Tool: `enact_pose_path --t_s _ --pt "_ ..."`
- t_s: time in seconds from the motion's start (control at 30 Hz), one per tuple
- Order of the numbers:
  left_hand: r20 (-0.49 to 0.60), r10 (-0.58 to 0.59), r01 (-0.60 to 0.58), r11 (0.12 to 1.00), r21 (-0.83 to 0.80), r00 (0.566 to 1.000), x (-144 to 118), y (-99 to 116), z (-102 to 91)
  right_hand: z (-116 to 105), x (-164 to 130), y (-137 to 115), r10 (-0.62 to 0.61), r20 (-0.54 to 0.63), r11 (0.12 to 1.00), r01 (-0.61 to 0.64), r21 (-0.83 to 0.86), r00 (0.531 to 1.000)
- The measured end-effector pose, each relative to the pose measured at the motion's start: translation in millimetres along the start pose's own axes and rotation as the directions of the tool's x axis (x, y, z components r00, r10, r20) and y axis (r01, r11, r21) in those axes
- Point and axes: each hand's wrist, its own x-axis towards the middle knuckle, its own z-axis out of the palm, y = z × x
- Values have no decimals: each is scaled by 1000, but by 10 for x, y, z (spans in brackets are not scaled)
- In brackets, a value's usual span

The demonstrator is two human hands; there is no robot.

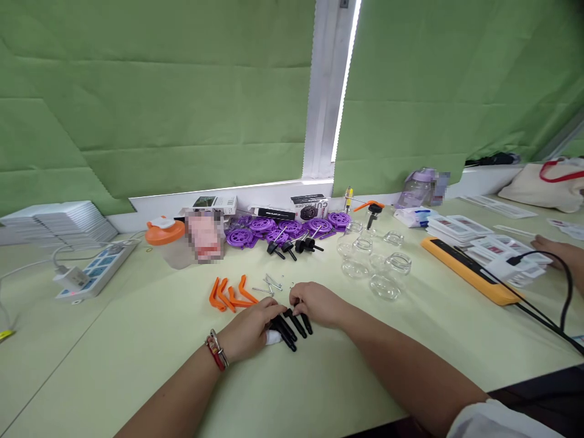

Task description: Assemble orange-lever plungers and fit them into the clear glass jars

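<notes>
White sleeve cloth (497, 421) sits nearest the head camera, at the lower right, beside the bare right forearm (406, 362) that reaches over the pale yellow-green counter (356, 389). The left hand (246, 331), a red and silvery bracelet (216, 351) at its wrist, bends its fingers over several slim black rods (296, 324); a small white piece (274, 337) shows just beside them. The right hand (317, 302) curls its fingers down at the rods' upper ends. Whether either set of fingers is closed on a rod, I cannot tell. The rods lie side by side on the counter, between the hands. Just beyond are bent orange pieces (221, 295) and thin silvery metal pins (272, 283). Farther back lie purple wheel-patterned pieces (262, 225); clear, round-bodied vessels (384, 287) stand to the right.
</notes>
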Motion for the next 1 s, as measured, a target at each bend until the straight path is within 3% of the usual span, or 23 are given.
enact_pose_path --t_s 0.2,0.33,0.47,0.7,0.87,1.0 --pt "-21 18 -18 1000 -6 1000 12 -22 23 -51 -3 54 72 -3 984 -71 163 997" --pt "-42 -6 7 1000 5 999 25 9 31 -19 -47 -70 -70 -102 998 70 -7 992" --pt "-75 -43 43 999 -8 996 6 7 -1 122 -216 -179 -250 -111 951 222 -216 962" --pt "-210 -14 20 999 28 978 -14 -59 -91 265 -438 -245 -350 80 901 359 -243 933" --pt "-304 -34 75 990 123 952 -13 -57 -79 269 -394 -269 -309 141 920 333 -208 941" --pt "-432 -50 187 942 280 901 -27 -92 -95 263 -434 -214 -270 143 935 295 -195 952"
